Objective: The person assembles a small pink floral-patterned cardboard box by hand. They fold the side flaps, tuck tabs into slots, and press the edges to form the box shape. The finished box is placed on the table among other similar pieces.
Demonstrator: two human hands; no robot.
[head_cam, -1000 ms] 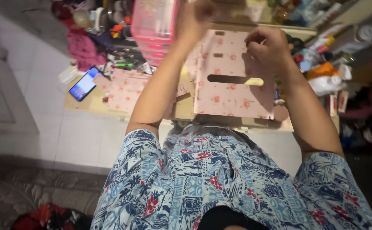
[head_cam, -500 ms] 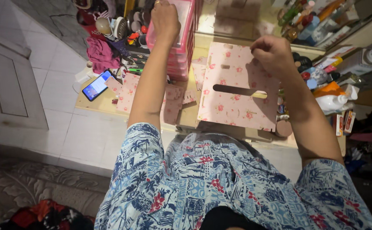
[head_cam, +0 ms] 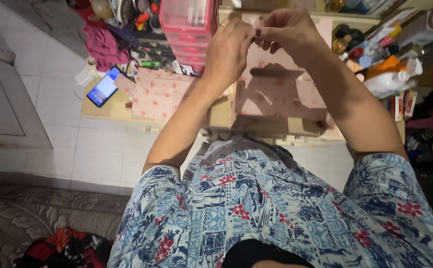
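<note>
Head view: both hands up together at the top edge of the floral panel (head_cam: 276, 94). Left hand (head_cam: 231, 49) curled, fingertips pinched near the panel's top; right hand (head_cam: 288, 30) closed in a pinch just beside it, fingertips touching. Cannot tell whether either one actually clamps the panel or some small piece between them. Panel standing tilted on the wooden bench (head_cam: 216, 116), in shadow under the arms. Pink drawer unit (head_cam: 186, 25) just left of the hands; flat floral sheets (head_cam: 159, 94) lying further left, phone (head_cam: 102, 88) near the bench edge. Risks, as a judgement: thin board bending or snapping under a hard pinch, an elbow knocking the drawers, bottles (head_cam: 390, 74) at right tipping.
</note>
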